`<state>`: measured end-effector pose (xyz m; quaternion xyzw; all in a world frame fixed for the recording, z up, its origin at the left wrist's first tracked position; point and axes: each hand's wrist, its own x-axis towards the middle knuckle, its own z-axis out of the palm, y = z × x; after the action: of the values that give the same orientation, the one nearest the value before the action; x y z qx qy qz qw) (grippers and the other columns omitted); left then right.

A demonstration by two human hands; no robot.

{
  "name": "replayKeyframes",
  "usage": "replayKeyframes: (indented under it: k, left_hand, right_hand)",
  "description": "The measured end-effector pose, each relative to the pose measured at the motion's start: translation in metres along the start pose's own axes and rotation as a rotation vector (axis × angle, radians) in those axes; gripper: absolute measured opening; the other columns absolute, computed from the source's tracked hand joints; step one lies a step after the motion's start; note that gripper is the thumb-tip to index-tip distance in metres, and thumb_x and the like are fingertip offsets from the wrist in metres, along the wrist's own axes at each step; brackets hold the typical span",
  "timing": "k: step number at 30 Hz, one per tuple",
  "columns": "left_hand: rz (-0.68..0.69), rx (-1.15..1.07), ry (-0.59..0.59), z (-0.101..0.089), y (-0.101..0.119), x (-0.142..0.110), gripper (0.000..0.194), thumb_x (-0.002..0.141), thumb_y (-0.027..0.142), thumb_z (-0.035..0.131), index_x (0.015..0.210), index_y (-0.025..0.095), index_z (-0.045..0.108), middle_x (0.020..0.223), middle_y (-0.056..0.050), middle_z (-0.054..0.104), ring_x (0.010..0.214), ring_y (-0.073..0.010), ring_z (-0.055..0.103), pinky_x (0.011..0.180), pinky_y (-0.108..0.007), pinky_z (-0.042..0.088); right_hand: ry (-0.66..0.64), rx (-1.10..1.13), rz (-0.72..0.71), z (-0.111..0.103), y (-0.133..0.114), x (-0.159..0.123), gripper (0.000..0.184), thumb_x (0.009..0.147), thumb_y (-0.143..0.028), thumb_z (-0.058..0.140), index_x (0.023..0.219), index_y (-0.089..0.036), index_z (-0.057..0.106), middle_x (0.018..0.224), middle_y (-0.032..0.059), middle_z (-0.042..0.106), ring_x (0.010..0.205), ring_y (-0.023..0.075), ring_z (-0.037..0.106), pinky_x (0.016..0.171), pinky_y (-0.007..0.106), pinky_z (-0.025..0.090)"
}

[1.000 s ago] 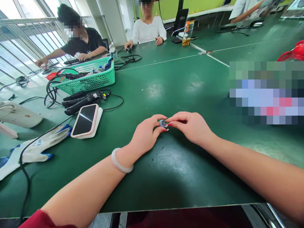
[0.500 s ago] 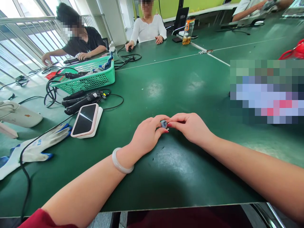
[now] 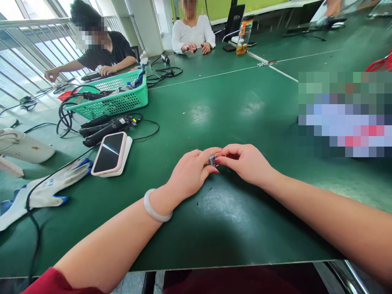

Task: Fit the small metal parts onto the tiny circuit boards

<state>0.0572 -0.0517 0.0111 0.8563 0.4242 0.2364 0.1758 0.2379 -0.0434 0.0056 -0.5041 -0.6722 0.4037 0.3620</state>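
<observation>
Part pinched w/ L hand & R hand fingertips, right of phone; glove left of phone, basket beyond it.

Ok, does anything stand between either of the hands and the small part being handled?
Nothing visible does. The left hand holds the small grey part, with the right hand right up at it. The phone lies off to the left, away from both.
</observation>
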Motion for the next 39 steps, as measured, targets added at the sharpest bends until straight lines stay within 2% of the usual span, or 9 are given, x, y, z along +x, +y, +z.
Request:
replayKeyframes:
  k: [4, 8, 12, 16, 20, 29, 31, 35, 39]
  left_hand:
    - [-0.020, -0.045, 0.011, -0.0003, -0.0015, 0.0001, 0.038, 0.087, 0.024, 0.054, 0.124, 0.027, 0.054, 0.088, 0.001, 0.070, 0.091, -0.0182, 0.059, 0.089, -0.034, 0.044]
    - [-0.047, -0.073, 0.025, 0.0007, -0.0033, 0.0002, 0.039, 0.086, 0.024, 0.054, 0.126, 0.027, 0.053, 0.079, 0.002, 0.069, 0.090, -0.0190, 0.060, 0.091, -0.035, 0.044]
    - [-0.069, -0.088, 0.039, 0.0016, -0.0027, -0.0004, 0.038, 0.087, 0.024, 0.053, 0.125, 0.025, 0.053, 0.078, 0.002, 0.069, 0.087, -0.0184, 0.060, 0.091, -0.035, 0.044]
    - [-0.095, -0.129, 0.057, 0.0015, -0.0012, -0.0008, 0.039, 0.087, 0.023, 0.052, 0.126, 0.025, 0.053, 0.082, 0.001, 0.071, 0.086, -0.0175, 0.062, 0.090, -0.033, 0.045]
    - [-0.052, -0.107, 0.047, 0.0009, -0.0019, -0.0006, 0.038, 0.086, 0.024, 0.055, 0.124, 0.025, 0.055, 0.082, 0.001, 0.071, 0.085, -0.0172, 0.061, 0.089, -0.033, 0.044]
    - [-0.031, -0.153, 0.037, -0.0011, -0.0026, -0.0014, 0.040, 0.086, 0.024, 0.054, 0.126, 0.027, 0.054, 0.078, 0.002, 0.070, 0.081, -0.0163, 0.061, 0.086, -0.033, 0.046]
    - [-0.029, -0.150, 0.031, -0.0008, -0.0026, -0.0018, 0.041, 0.086, 0.024, 0.054, 0.127, 0.027, 0.052, 0.084, 0.001, 0.071, 0.083, -0.0168, 0.062, 0.086, -0.034, 0.046]
    - [-0.020, -0.129, 0.021, 0.0005, -0.0031, -0.0023, 0.043, 0.085, 0.021, 0.053, 0.127, 0.028, 0.051, 0.101, 0.000, 0.070, 0.087, -0.0167, 0.063, 0.084, -0.033, 0.048]
    - [-0.001, -0.097, 0.015, 0.0007, -0.0030, -0.0020, 0.043, 0.086, 0.022, 0.053, 0.128, 0.026, 0.050, 0.104, -0.001, 0.069, 0.087, -0.0164, 0.062, 0.084, -0.033, 0.048]
  right_hand:
    - [0.014, -0.072, -0.024, 0.0002, 0.0001, -0.0002, 0.019, 0.074, -0.037, 0.063, 0.071, -0.021, 0.072, 0.074, 0.0008, 0.071, 0.064, 0.0141, 0.059, 0.061, 0.028, 0.046]
    - [-0.003, -0.006, -0.016, 0.0001, 0.0005, 0.0008, 0.019, 0.075, -0.036, 0.061, 0.072, -0.020, 0.071, 0.068, 0.0000, 0.069, 0.062, 0.0140, 0.059, 0.061, 0.028, 0.045]
    - [0.015, 0.040, -0.019, 0.0008, 0.0004, -0.0002, 0.018, 0.075, -0.036, 0.063, 0.071, -0.020, 0.070, 0.071, 0.0009, 0.070, 0.065, 0.0148, 0.061, 0.064, 0.028, 0.046]
    - [0.114, -0.084, -0.112, 0.0027, -0.0015, -0.0034, 0.017, 0.077, -0.034, 0.063, 0.070, -0.021, 0.070, 0.072, 0.0013, 0.069, 0.065, 0.0139, 0.057, 0.062, 0.028, 0.044]
    - [0.142, -0.126, -0.151, 0.0048, -0.0016, -0.0047, 0.018, 0.078, -0.034, 0.062, 0.068, -0.021, 0.068, 0.067, 0.0004, 0.064, 0.061, 0.0124, 0.052, 0.058, 0.026, 0.041]
    - [0.014, 0.061, -0.070, 0.0045, -0.0005, -0.0025, 0.026, 0.077, -0.043, 0.063, 0.068, -0.019, 0.064, 0.065, -0.0001, 0.063, 0.058, 0.0117, 0.051, 0.057, 0.026, 0.041]
    - [0.034, 0.011, -0.111, 0.0047, 0.0006, -0.0034, 0.025, 0.077, -0.042, 0.064, 0.069, -0.019, 0.064, 0.064, -0.0004, 0.061, 0.057, 0.0113, 0.049, 0.055, 0.026, 0.040]
    - [0.089, -0.178, -0.306, 0.0051, 0.0027, -0.0061, 0.015, 0.080, -0.032, 0.063, 0.072, -0.019, 0.063, 0.068, -0.0005, 0.058, 0.057, 0.0104, 0.047, 0.055, 0.026, 0.040]
    - [0.111, -0.280, -0.429, 0.0025, 0.0007, -0.0079, 0.012, 0.081, -0.026, 0.063, 0.071, -0.020, 0.065, 0.067, -0.0007, 0.058, 0.059, 0.0105, 0.049, 0.057, 0.025, 0.041]
